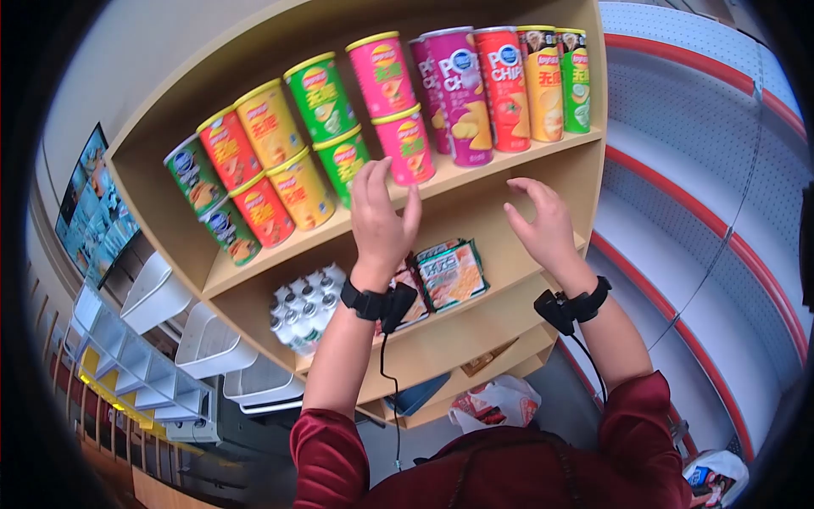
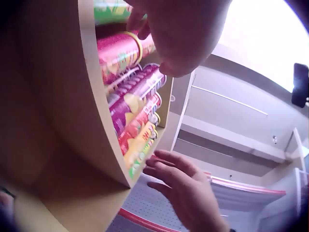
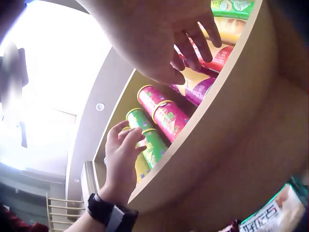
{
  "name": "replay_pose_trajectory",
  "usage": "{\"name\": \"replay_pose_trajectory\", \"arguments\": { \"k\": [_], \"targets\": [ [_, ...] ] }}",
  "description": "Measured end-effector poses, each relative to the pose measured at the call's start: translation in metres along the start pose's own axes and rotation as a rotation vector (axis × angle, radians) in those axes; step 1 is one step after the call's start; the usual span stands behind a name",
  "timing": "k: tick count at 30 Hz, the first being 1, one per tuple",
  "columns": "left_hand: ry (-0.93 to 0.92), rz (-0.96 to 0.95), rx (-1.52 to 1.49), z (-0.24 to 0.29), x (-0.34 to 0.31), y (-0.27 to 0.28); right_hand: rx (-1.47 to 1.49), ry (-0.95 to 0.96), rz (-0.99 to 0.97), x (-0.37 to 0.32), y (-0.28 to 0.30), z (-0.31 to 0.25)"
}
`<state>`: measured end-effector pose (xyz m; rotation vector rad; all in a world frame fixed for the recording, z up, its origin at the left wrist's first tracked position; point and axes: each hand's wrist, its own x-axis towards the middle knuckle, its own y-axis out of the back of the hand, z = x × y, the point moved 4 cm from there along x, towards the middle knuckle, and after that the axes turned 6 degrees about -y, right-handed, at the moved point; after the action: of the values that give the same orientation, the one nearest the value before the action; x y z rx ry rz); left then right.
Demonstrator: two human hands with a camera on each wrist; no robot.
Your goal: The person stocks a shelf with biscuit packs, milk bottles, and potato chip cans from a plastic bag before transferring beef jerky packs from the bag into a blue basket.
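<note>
In the head view my left hand [image 1: 381, 216] is raised before the shelf's front edge, fingers loosely bent and holding nothing, close to the lower green can [image 1: 342, 161] and the lower pink can [image 1: 404, 146]. Whether it touches either one, I cannot tell. My right hand [image 1: 543, 222] hovers below the red chip can [image 1: 504, 89] and the orange can [image 1: 543, 83], fingers spread and empty. A tall purple can [image 1: 459, 97] stands between the pink and red ones. The right wrist view shows the stacked pink cans [image 3: 170, 121] between both hands.
Yellow, red and dark green cans stand stacked at the shelf's left. White bottles [image 1: 307, 310] and snack packs [image 1: 451, 273] lie on the level below. White baskets [image 1: 212, 339] are at the left, red-edged racks [image 1: 678, 212] at the right, and a plastic bag [image 1: 496, 403] on the floor.
</note>
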<state>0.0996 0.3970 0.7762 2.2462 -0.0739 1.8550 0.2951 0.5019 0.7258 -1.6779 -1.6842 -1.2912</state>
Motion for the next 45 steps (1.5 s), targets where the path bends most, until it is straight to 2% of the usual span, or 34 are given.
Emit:
{"name": "replay_pose_trajectory", "arguments": {
  "k": [1, 3, 4, 5, 6, 9, 11, 12, 13, 15, 17, 19, 27, 29, 36, 40, 42, 43, 45],
  "targets": [
    [0.071, -0.055, -0.073, 0.005, 0.002, -0.014, 0.009, 0.01, 0.026, 0.006, 0.001, 0.008],
    [0.102, -0.037, -0.249, 0.017, 0.01, -0.044, 0.025, -0.002, 0.031, 0.016, 0.004, 0.025],
    [0.203, -0.1, -0.38, 0.023, 0.014, -0.058, 0.054, -0.021, 0.013, 0.02, 0.005, 0.034],
    [0.204, -0.096, -0.379, 0.024, 0.018, -0.074, 0.084, -0.039, -0.009, 0.025, 0.007, 0.043],
    [0.291, -0.068, -0.451, 0.021, 0.024, -0.091, 0.083, -0.033, -0.011, 0.028, 0.011, 0.052],
    [0.479, -0.051, -0.498, 0.012, 0.035, -0.126, 0.09, 0.002, 0.073, 0.044, 0.029, 0.077],
    [0.586, 0.025, -0.618, -0.007, 0.034, -0.147, 0.127, 0.007, 0.252, 0.057, 0.052, 0.094],
    [0.617, 0.075, -0.662, -0.012, 0.036, -0.152, 0.097, 0.004, 0.274, 0.064, 0.059, 0.107],
    [0.665, 0.094, -0.731, -0.017, 0.036, -0.157, 0.099, 0.012, 0.272, 0.072, 0.063, 0.119],
    [0.834, 0.085, -0.837, -0.02, 0.036, -0.163, 0.044, 0.043, 0.435, 0.084, 0.073, 0.14],
    [0.972, 0.099, -0.944, -0.017, 0.037, -0.165, 0.089, 0.011, 0.423, 0.096, 0.076, 0.158],
    [0.976, 0.15, -0.965, -0.01, 0.045, -0.162, 0.151, 0.003, 0.503, 0.107, 0.079, 0.173],
    [0.978, 0.083, -0.951, -0.004, 0.047, -0.167, 0.211, 0.017, 0.403, 0.133, 0.062, 0.201],
    [0.96, 0.071, -0.947, -0.006, 0.048, -0.17, 0.081, 0.11, 0.411, 0.129, 0.06, 0.192],
    [0.944, 0.065, -0.93, -0.006, 0.049, -0.172, 0.056, 0.299, 0.311, 0.127, 0.041, 0.164],
    [0.959, 0.06, -0.874, 0.001, 0.05, -0.167, 0.068, 0.268, 0.276, 0.125, 0.031, 0.148],
    [0.836, -0.003, -0.76, 0.01, 0.053, -0.163, 0.054, 0.152, 0.214, 0.129, 0.026, 0.143],
    [0.836, -0.007, -0.762, 0.01, 0.052, -0.164, 0.052, 0.149, 0.217, 0.132, 0.025, 0.14],
    [0.832, -0.015, -0.712, 0.008, 0.05, -0.164, -0.099, 0.166, 0.254, 0.135, 0.024, 0.135]
  ]
}}
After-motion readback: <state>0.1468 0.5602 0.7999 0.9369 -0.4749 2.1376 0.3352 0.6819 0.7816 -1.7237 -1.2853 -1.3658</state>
